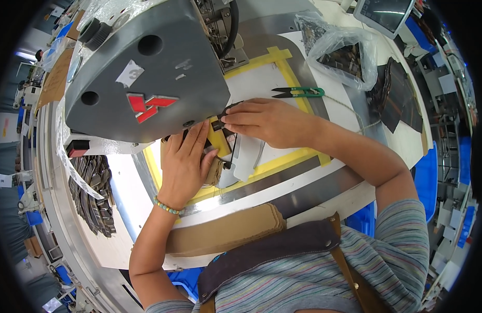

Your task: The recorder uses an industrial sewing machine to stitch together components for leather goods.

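Note:
My left hand lies with its fingers stretched out over a brown cloth piece beside the grey sewing machine head. My right hand has its fingers pressed together on a small dark fabric piece, just right of the left fingertips. Between the hands is a yellow strip, with a thin black edge and a pale grey, translucent piece next to it. Part of the work is hidden under the machine head and my fingers. Yellow tape outlines the work area on the metal bed.
Green-handled thread snips lie beyond my right hand, tied to a cord. A plastic bag and dark fabric pieces rest far right. Brown pieces are stacked in front of me; dark striped pieces lie at left. Blue bins stand below.

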Available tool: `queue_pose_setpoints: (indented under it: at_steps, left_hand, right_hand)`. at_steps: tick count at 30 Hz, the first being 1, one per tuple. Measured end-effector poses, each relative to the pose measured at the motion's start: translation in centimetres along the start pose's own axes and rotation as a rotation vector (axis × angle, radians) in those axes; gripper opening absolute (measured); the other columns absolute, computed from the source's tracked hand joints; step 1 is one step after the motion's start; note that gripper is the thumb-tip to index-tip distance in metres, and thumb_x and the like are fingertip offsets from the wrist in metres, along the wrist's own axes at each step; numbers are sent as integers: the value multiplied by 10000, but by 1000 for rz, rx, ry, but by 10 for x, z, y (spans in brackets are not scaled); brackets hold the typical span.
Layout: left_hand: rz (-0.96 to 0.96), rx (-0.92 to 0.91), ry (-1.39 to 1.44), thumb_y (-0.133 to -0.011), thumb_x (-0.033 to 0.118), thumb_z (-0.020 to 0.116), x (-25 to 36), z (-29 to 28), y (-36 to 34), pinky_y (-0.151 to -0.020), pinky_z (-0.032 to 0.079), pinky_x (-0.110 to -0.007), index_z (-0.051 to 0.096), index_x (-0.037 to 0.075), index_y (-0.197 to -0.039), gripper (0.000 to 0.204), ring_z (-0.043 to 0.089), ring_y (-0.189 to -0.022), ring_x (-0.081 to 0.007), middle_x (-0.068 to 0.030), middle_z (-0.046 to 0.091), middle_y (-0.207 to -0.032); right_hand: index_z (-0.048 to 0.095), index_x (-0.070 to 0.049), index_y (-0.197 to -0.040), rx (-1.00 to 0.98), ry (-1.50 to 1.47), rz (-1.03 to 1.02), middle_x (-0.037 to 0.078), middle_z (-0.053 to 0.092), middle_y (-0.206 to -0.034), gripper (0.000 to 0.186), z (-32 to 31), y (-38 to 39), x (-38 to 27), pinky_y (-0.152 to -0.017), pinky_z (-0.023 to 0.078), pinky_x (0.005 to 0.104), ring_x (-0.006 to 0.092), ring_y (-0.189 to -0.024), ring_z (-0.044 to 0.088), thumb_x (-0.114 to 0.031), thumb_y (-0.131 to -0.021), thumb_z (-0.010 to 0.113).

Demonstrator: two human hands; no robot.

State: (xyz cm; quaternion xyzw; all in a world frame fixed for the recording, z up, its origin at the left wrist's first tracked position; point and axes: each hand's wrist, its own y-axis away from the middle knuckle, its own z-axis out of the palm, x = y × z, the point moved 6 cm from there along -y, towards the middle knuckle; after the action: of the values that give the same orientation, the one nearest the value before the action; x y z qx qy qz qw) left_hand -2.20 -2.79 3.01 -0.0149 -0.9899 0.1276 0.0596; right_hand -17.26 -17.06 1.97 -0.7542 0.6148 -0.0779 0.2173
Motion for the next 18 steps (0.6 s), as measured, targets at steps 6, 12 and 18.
queue_pose_setpoints:
  at_steps: [6, 12, 18]
  left_hand:
    - [38, -5, 32, -924, 261, 799, -1, 2, 2, -1130, 466, -478, 602, 15, -1533, 686, 583, -1325, -387, -137, 616, -1541]
    - [39, -43, 37, -905, 249, 813, 0, 3, 2, -1166, 449, -482, 586, -4, -1535, 716, 564, -1420, -378, -144, 585, -1602]
    - [72, -3, 34, -901, 267, 815, 0, 1, -1, -1124, 483, -473, 602, -24, -1508, 706, 600, -1327, -376, -176, 632, -1501]
  right_hand:
    - [743, -12, -1322, 8, -24, -1, 101, 707, -1420, 368, 1, 1, 1, -1149, 537, 419, 263, -1360, 635, -103, -977, 654]
    - [743, -16, -1322, 4, -9, -2, 95, 703, -1412, 392, 1, 2, 1, -1159, 530, 415, 259, -1375, 625, -96, -949, 653]
    - [742, -20, -1322, 6, -5, -11, 91, 697, -1415, 394, 1, -1, 2, -1161, 525, 406, 255, -1371, 623, -96, -947, 649]
